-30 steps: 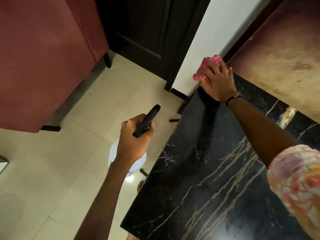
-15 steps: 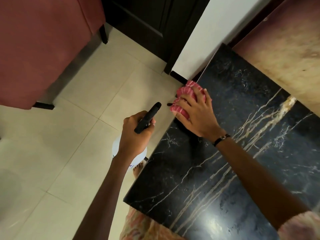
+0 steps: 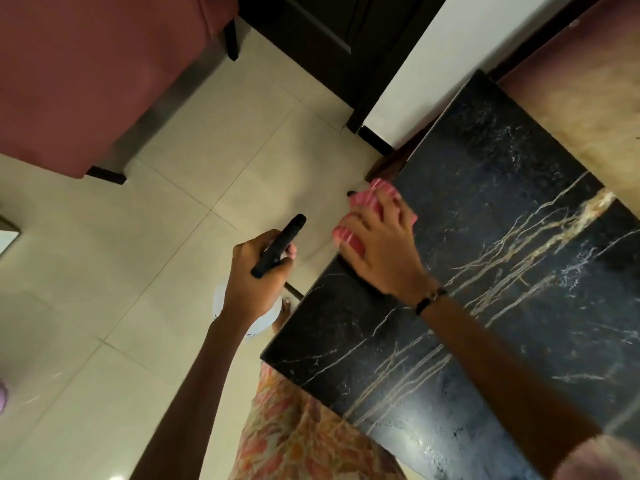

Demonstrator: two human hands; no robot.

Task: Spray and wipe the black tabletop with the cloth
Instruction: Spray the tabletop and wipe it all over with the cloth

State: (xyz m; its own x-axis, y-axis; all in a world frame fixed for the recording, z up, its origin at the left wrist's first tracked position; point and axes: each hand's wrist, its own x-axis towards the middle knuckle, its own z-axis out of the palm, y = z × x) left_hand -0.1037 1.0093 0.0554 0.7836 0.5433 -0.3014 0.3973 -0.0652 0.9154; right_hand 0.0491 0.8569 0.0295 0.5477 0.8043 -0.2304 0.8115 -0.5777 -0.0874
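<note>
The black tabletop [image 3: 485,258], marble with pale gold veins, fills the right half of the head view. My right hand [image 3: 384,251] presses a pink cloth [image 3: 370,199] flat on the table's left edge, with part of the cloth hanging over the side. My left hand [image 3: 258,282] is off the table to the left, above the floor, gripping a spray bottle [image 3: 277,247] by its black trigger head. The bottle's white body [image 3: 259,317] shows below my fist.
A dark red upholstered seat [image 3: 86,74] with black legs stands at the upper left on the cream tiled floor [image 3: 121,271]. A white wall [image 3: 443,50] and dark door meet the table's far corner. A beige marble surface [image 3: 595,98] borders the table at the right.
My right hand has slid the cloth along the left edge from the far corner toward me. The left hand has kept the bottle in roughly the same spot.
</note>
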